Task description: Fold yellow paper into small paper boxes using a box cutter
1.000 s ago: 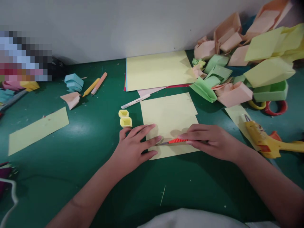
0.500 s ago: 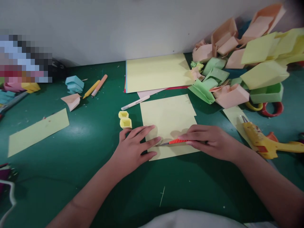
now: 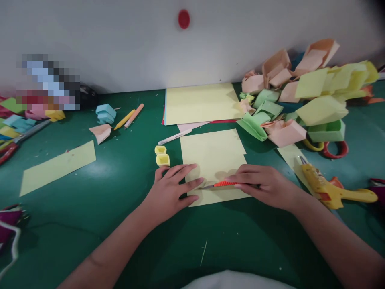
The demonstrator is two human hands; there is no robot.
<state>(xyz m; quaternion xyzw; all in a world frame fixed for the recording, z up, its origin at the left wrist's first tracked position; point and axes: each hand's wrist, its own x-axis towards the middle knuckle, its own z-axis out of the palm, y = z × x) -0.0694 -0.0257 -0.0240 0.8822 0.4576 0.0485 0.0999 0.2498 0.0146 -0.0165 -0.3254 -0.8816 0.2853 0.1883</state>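
Note:
A pale yellow sheet of paper point(image 3: 215, 154) lies on the green tabletop in front of me. My left hand point(image 3: 174, 186) presses on its left side, fingers spread flat. In my right hand point(image 3: 260, 184) is an orange-red craft knife point(image 3: 224, 184), pinched between thumb and fingers. Its thin blade points left and rests low on the sheet, the tip close to my left fingers. Two small yellow folded paper cups point(image 3: 163, 159) stand just beyond my left hand. A white pen point(image 3: 175, 137) lies past them by the sheet's upper left corner.
Stacked coloured paper point(image 3: 204, 104) lies against the wall. Folded paper boxes point(image 3: 288, 126) heap up at the right, with a yellow glue gun point(image 3: 325, 184) nearer me. Leftward are a paper strip point(image 3: 58, 167), an orange marker point(image 3: 134, 115), a blue folded piece point(image 3: 106, 114) and scissors point(image 3: 9, 152).
The camera view has tilted up, so a red round spot on the wall now shows. Both hands and the knife stay nearly in place on the sheet.

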